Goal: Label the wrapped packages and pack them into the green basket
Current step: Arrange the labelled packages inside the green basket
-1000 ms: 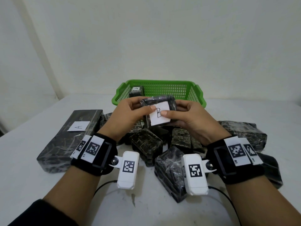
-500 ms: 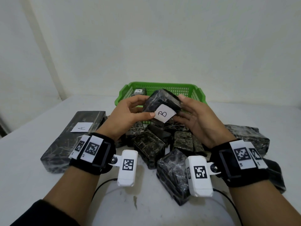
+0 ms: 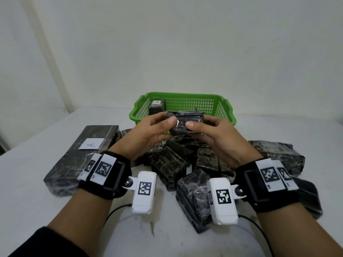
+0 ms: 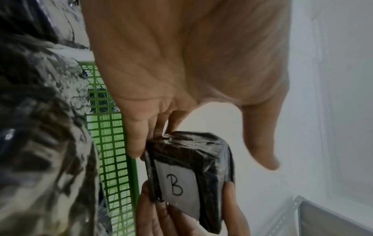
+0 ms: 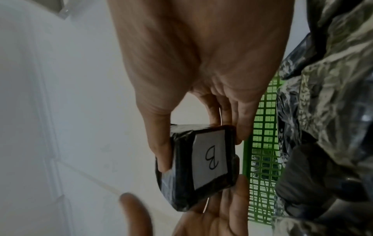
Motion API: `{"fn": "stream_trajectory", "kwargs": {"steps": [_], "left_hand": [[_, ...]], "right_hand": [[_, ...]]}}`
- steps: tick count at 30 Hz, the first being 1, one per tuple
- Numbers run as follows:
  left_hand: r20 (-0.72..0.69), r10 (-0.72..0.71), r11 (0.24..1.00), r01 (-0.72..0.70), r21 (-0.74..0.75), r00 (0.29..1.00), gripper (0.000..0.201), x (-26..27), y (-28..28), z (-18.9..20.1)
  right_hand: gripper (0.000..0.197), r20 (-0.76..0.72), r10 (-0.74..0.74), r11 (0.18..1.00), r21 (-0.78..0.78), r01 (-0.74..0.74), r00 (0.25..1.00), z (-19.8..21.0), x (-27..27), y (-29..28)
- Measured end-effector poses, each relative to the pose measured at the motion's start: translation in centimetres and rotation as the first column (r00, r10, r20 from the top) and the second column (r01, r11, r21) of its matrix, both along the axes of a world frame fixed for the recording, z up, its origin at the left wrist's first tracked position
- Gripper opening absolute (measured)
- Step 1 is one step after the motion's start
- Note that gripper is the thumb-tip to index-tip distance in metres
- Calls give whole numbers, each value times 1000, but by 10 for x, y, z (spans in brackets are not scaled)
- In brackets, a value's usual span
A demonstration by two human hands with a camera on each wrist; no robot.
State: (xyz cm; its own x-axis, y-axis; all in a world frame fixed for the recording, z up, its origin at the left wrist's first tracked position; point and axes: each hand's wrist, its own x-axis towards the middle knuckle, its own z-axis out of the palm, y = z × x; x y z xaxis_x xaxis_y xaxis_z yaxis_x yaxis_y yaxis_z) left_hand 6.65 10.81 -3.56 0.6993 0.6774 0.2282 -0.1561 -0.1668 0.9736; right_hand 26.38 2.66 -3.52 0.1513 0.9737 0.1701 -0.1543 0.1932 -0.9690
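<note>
Black-wrapped package (image 3: 185, 123) with white B label (image 4: 177, 185) held at near rim of green basket (image 3: 225, 108), above bench (image 3: 27, 182). Left hand (image 3: 148, 135) and right hand (image 3: 220, 138) fingers clamped on package ends. 1 A-labelled package (image 3: 156, 106) inside basket, loose packages (image 3: 168, 164) piled just before basket.

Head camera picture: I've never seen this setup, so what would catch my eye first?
Probably the two hands at centre, left hand and right hand, holding a small black wrapped package between them just in front of the green basket. Its white label marked B shows only in the wrist views. Below them, dark wrapped packages lie heaped on the white table.
</note>
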Motion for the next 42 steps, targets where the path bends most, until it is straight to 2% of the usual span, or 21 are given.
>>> {"fn": "stream_trajectory", "kwargs": {"steps": [1,3,6,10,12,15,18,20,23,25,27,31,34,38,42], "left_hand": [[-8,52,999,-52,-1,999,79,2,0,-1],[-11,156,988,-156,15,988,69,5,5,-5],[16,167,986,-167,12,986,63,3,10,-7],[42,98,995,-97,-13,994,61,4,4,-5],[70,139,990,-138,-10,988,60,5,5,-4],[108,142,990,-140,-28,984,51,4,7,-3],[93,70,997,-67,-37,993,49,3,5,-2],[97,81,996,-78,-30,992,54,3,4,-1],[81,77,997,-76,-14,994,60,0,4,-1],[56,41,999,-41,-7,998,63,-1,3,-1],[61,78,997,-78,-7,995,66,0,5,-1],[77,153,984,-159,79,985,82,-1,8,-1],[59,106,987,-112,117,993,97,-2,7,-1],[3,11,995,-12,104,1000,93,-1,2,-1],[-2,152,987,-152,50,988,76,3,0,3]], "right_hand": [[59,9,8,1000,1,-8,1000,-1,1,0],[45,12,31,1000,-1,-31,999,0,1,-1],[33,1,56,998,25,-56,998,3,1,-2],[52,45,-46,998,44,44,998,4,3,-2],[55,41,-35,999,32,34,999,2,5,-1],[72,74,-29,1000,10,29,997,-1,5,4],[60,98,-55,998,30,52,994,-4,7,6],[57,75,-40,999,25,39,996,-2,7,4],[60,52,-4,1000,23,3,999,-1,6,3],[74,73,-23,999,27,21,997,-2,5,4],[84,75,-43,999,33,40,996,-2,6,6],[73,6,9,1000,-15,-9,1000,5,3,0],[43,19,83,991,-109,-80,996,11,1,-8],[16,1,-52,992,-116,52,999,7,2,-4],[34,51,-170,982,-70,173,984,2,5,0]]}}
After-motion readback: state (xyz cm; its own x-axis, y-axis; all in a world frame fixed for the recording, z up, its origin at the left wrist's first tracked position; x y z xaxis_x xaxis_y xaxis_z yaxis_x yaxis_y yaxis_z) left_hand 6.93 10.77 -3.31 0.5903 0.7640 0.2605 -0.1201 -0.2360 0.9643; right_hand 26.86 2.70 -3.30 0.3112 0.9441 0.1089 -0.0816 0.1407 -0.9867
